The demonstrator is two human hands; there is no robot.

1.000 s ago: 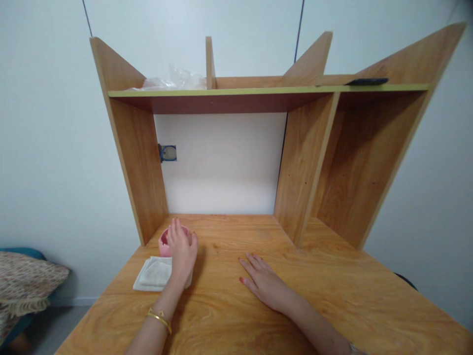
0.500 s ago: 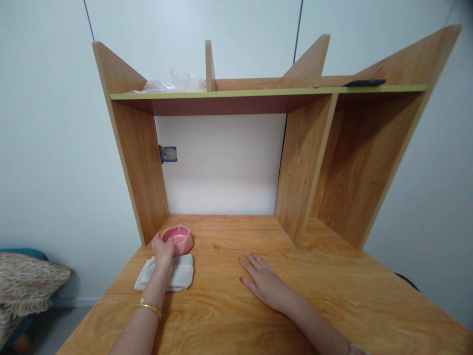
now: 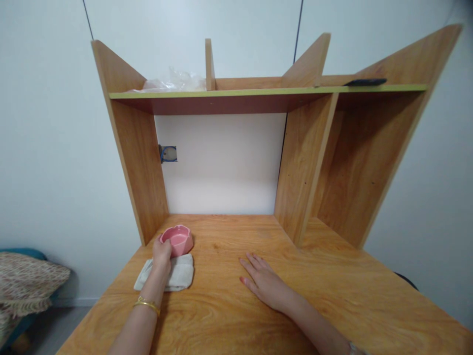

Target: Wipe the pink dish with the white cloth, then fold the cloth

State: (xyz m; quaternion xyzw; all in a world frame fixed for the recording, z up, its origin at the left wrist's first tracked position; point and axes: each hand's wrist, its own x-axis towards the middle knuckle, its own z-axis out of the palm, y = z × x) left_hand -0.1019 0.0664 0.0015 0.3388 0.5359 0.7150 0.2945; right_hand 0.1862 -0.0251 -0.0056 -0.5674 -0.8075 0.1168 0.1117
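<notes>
Left hand (image 3: 161, 254), fingers now curled round the pink bowl (image 3: 177, 240), no longer over it; right hand (image 3: 266, 284) unmoved, fingers spread.

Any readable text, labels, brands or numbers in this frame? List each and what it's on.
None readable.
Pink bowl, gripped at its rim by the left hand: no marking visible.
Folded white cloth: plain.
Dark flat object on the top shelf: too small to tell.
Blue-edged wall fitting: no legible text.
Right hand lies flat on the wooden desk, which bears no label.
</notes>
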